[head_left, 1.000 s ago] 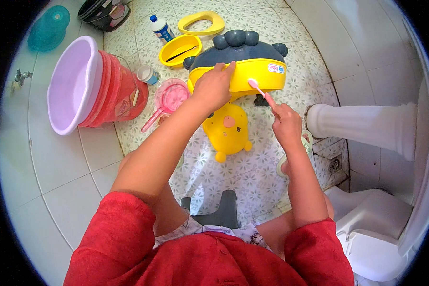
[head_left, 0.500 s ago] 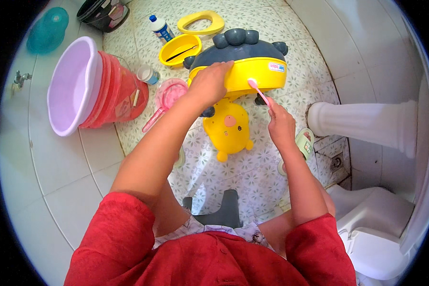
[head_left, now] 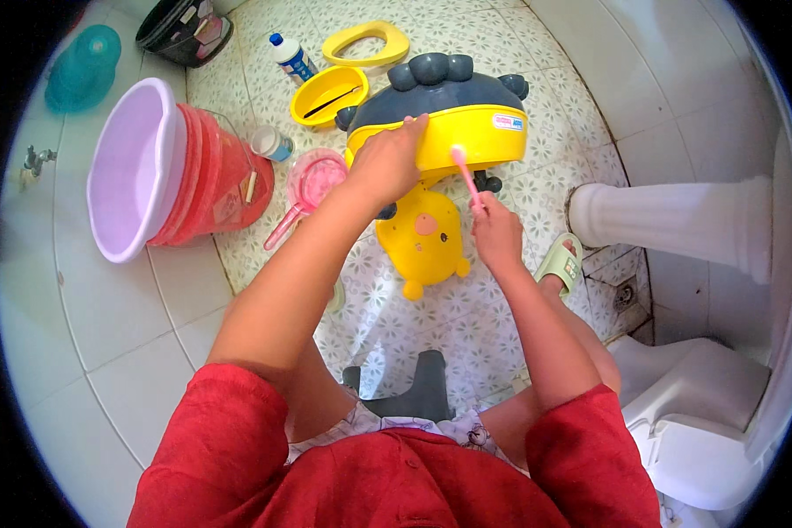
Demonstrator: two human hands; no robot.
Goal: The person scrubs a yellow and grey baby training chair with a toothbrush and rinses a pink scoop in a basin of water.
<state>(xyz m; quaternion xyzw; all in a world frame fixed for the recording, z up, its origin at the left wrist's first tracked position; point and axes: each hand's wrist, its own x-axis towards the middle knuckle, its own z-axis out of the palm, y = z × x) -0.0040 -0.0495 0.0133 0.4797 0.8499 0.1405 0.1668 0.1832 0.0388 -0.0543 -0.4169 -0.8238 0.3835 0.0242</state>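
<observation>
A child's potty [head_left: 488, 141] stands tipped over on the floor before me, its yellow side toward me and its dark grey base [head_left: 449, 93] turned up. Below it lies its yellow animal-faced part [head_left: 416, 239], which looks joined to the body. My left hand [head_left: 391, 162] grips the potty at its left side, fingers laid over the yellow wall. A pink toothbrush [head_left: 469, 182] is pinched in my right hand [head_left: 497, 231], its bristle end against the yellow side. How the left thumb sits is hard to see.
On the left stand red buckets [head_left: 211, 189] with a lilac basin [head_left: 141, 167]. Nearby are a pink dipper [head_left: 304, 195], a small tub [head_left: 273, 143], a yellow bowl [head_left: 301, 95], a bottle [head_left: 292, 58] and a yellow seat ring [head_left: 392, 40]. A white pedestal [head_left: 669, 220] and toilet [head_left: 700, 458] are on the right.
The toothbrush and my right hand have moved slightly left and down along the yellow side. My left hand keeps its hold. A slippered foot shows more on the right.
</observation>
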